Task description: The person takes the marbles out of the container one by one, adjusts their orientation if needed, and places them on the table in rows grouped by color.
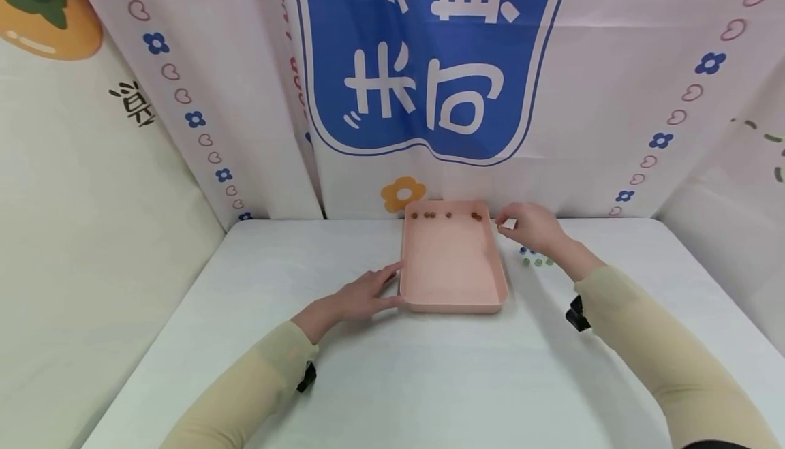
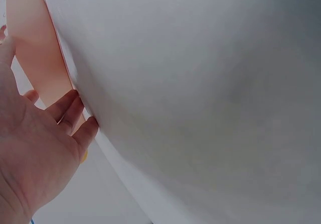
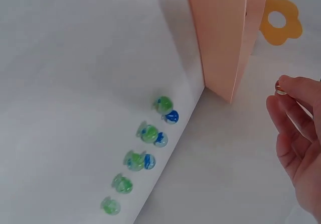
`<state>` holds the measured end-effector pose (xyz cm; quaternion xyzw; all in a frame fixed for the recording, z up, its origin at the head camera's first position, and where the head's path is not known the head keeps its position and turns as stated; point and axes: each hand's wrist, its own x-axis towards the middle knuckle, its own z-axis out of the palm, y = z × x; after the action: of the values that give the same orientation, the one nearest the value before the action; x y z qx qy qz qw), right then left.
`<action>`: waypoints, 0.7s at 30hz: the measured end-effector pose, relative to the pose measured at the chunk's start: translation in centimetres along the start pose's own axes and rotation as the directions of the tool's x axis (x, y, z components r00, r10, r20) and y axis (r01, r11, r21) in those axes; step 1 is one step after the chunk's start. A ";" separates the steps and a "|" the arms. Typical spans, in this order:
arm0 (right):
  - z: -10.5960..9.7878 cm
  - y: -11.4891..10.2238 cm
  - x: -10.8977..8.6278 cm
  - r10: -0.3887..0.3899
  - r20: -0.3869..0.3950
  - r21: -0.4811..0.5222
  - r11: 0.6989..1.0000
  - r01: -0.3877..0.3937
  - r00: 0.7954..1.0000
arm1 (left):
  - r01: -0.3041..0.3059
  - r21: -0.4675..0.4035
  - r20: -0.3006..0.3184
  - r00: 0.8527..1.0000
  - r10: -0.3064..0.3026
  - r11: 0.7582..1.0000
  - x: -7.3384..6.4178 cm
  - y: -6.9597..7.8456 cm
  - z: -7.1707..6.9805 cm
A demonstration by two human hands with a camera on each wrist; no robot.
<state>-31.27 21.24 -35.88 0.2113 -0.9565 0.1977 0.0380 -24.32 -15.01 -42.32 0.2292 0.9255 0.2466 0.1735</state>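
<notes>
A shallow pink tray (image 1: 454,265) lies on the white table. Several brown marbles (image 1: 448,215) sit inside along its far end. My left hand (image 1: 364,296) rests against the tray's left wall with its fingers spread; in the left wrist view, the extended fingers (image 2: 64,103) touch the tray's side. Just outside the far right corner of the tray, my right hand (image 1: 533,225) pinches a small brownish glass marble (image 3: 280,88) between thumb and forefinger. Beneath that hand lie several green marbles (image 3: 134,161) and blue marbles (image 3: 171,116) on the table, partly hidden by the wrist in the head view.
A white cloth backdrop with a blue printed sign (image 1: 429,60) hangs right behind the table's far edge, close to the tray's far end. White tabletop (image 1: 441,381) stretches in front of the tray. A black wrist device (image 1: 578,314) shows under the right sleeve.
</notes>
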 end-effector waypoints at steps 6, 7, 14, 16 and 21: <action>-0.4 0.2 -2.4 -0.003 -0.035 -0.002 1.000 0.003 0.999 | 0.007 -0.010 0.001 1.000 -0.007 1.000 0.1 0.0 -0.1; -0.4 0.3 -2.8 -0.001 -0.038 0.000 1.000 0.001 0.999 | 0.011 -0.017 0.002 1.000 -0.011 1.000 0.0 0.0 -0.1; -0.9 0.9 -5.0 0.034 -0.057 0.042 0.999 -0.032 0.998 | 0.011 -0.012 -0.003 1.000 -0.011 1.000 -0.1 0.1 -0.1; -1.0 1.2 -5.6 0.027 -0.076 0.053 0.998 -0.023 0.997 | 0.010 -0.010 -0.005 1.000 -0.010 1.000 -0.1 0.2 -0.1; -0.9 1.9 -6.9 -0.029 -0.136 0.102 0.994 0.043 0.990 | 0.003 -0.009 -0.004 1.000 -0.003 1.000 0.0 0.1 -0.1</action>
<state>-25.79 25.94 -36.80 0.2163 -0.9362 0.2604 0.0946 -24.29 -14.96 -42.12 0.2267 0.9250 0.2512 0.1730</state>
